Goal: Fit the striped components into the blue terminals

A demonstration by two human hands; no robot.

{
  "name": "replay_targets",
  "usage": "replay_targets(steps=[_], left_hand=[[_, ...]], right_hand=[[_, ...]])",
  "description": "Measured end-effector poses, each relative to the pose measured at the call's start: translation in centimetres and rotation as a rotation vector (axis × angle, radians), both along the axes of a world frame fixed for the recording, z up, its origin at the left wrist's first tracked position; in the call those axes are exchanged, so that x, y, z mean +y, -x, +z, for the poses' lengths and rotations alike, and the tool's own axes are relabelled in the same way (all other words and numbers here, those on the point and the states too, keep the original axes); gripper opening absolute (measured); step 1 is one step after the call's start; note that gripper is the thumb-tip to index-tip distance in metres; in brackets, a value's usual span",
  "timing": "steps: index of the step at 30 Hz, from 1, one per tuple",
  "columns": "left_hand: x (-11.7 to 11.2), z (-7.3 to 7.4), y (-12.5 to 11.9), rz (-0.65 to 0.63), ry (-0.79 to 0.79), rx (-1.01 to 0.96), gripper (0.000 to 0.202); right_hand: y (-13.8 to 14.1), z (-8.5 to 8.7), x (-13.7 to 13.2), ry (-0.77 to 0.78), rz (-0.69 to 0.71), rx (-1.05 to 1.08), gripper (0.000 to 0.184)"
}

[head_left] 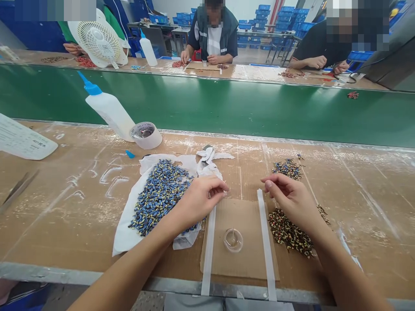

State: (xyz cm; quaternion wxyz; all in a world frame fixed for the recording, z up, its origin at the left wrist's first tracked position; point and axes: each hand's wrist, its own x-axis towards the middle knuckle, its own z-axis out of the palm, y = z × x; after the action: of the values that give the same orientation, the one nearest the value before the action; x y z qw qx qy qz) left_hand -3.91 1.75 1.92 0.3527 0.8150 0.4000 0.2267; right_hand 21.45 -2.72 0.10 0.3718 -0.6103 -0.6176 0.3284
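Observation:
My left hand [200, 199] hovers over the right edge of a heap of small blue parts [160, 195] lying on a white plastic bag [128, 229]; its fingers are curled in a pinch, and what they hold is too small to name. My right hand [289, 196] is half closed, fingers bent, above a pile of dark speckled parts [290, 235]. Between the hands lies a cardboard piece [240, 242] taped down by two white strips, with a small clear round dish [233, 239] on it.
A white squeeze bottle with a blue nozzle [108, 110] leans on a tape roll [146, 134]. Another small heap of parts [288, 167] lies at the right. Tweezers [16, 190] lie at the left. A green conveyor belt [227, 108] runs behind; other people work across it beside a fan [97, 41].

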Motion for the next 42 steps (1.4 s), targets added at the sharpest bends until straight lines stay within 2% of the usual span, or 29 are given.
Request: replay_targets(steps=[4, 9, 13, 17, 22, 25, 32, 36, 42], left_hand=[[-0.2, -0.1, -0.3, -0.049, 0.036, -0.008, 0.019], [-0.1, -0.1, -0.3, -0.050, 0.055, -0.037, 0.017], [-0.1, -0.3, -0.1, -0.047, 0.085, -0.118, 0.021], [-0.1, -0.4, -0.3, -0.070, 0.089, -0.082, 0.022], [0.0, -0.9, -0.5, -0.117, -0.100, 0.029, 0.028], [-0.1, -1.2, -0.6, -0.142, -0.132, 0.052, 0.030], [-0.3, -1.4, -0.7, -0.031, -0.015, 0.037, 0.015], [-0.5, -1.1, -0.8, -0.045, 0.032, 0.004, 0.014], [-0.6, -1.1, -0.9, -0.076, 0.006, -0.035, 0.018]], right_hand=[[1.1, 0.2, -0.6, 0.051, 0.155, 0.053, 0.022], [1.9, 0.6, -0.8, 0.112, 0.263, 0.080, 0.019], [2.9, 1.2, -1.6, 0.176, 0.427, 0.054, 0.020], [4.3, 1.0, -2.6, 0.254, 0.563, 0.097, 0.013], [5.1, 0.3, -2.9, 0.250, 0.566, 0.145, 0.008], [5.2, 0.1, -2.7, 0.192, 0.550, 0.141, 0.007], [5.1, 0.3, -2.5, 0.103, 0.590, 0.091, 0.008], [4.7, 0.8, -2.5, 0.123, 0.630, 0.086, 0.010], [4.5, 0.9, -2.5, 0.158, 0.647, 0.075, 0.012]])
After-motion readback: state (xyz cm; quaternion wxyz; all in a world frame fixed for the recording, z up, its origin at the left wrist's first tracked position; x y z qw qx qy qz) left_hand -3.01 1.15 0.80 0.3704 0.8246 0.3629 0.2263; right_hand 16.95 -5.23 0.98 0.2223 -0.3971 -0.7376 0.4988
